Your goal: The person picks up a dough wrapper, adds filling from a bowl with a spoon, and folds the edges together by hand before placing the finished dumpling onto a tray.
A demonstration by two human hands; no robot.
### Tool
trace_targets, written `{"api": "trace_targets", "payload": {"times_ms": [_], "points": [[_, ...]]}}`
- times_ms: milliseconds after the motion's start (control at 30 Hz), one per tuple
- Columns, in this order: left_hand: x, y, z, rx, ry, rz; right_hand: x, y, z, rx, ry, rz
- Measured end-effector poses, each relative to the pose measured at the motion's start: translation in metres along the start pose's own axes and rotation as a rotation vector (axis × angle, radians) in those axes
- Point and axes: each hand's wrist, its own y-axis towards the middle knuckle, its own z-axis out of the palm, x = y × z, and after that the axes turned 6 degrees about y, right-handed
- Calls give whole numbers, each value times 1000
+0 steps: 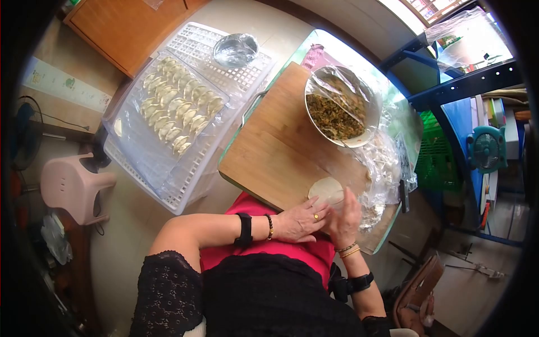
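Observation:
A round pale dough wrapper [327, 190] rests near the front edge of the wooden board [269, 140]. My left hand [300, 221] is just below the wrapper, fingers stretched toward the right, a ring on one of them. Close beside it, my right hand [345, 216] has its fingers extended upward at the wrapper's right side. The hands overlap slightly, and I cannot make out whether the fingertips touch the wrapper. Behind them on the board stands a metal bowl [364, 137] of dark chopped filling [334, 118], partly covered with clear plastic film.
Rows of folded dumplings [174, 104] lie on a plastic-covered tray at left. A film-wrapped bowl [236, 50] stands on the white crate [196, 35]. Crumpled plastic [382, 174] and a dark-handled knife [403, 194] lie at right. A pink stool [73, 188] is at far left.

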Motion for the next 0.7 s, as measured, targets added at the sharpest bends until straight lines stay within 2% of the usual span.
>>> {"api": "trace_targets", "payload": {"times_ms": [33, 100, 167, 233, 300, 367, 400, 467, 500, 567, 633, 700], "points": [[-1, -1, -1, 118, -32, 9, 0, 0, 7, 2, 5, 4], [0, -5, 5, 101, -36, -6, -2, 5, 19, -102, -148, 17], [0, -9, 7, -90, -30, 7, -17, 23, 13, -88, -143, 47], [2, -6, 7, -123, -15, 18, -36, 36, 12, -158, 175, 170], [2, -7, 3, -152, -2, 13, -42, 36, 9, -178, 198, 187], [1, -9, -3, -84, -69, -47, -36, 35, 2, -109, 252, 203], [0, -11, -6, -85, -73, -50, -30, 34, 2, -105, 252, 203], [0, -16, -8, -220, -63, -68, -9, 28, 9, -77, 198, 20], [0, -18, -8, -218, -68, -67, 3, 24, 17, -75, 198, 24], [1, -22, -8, 15, -57, -103, 22, 19, 29, -13, -130, -48], [3, -27, -5, -55, -56, -104, 9, 34, 35, -75, -157, -51], [4, -28, -3, -134, -48, -88, -16, 52, 31, -128, -12, 80]]}}
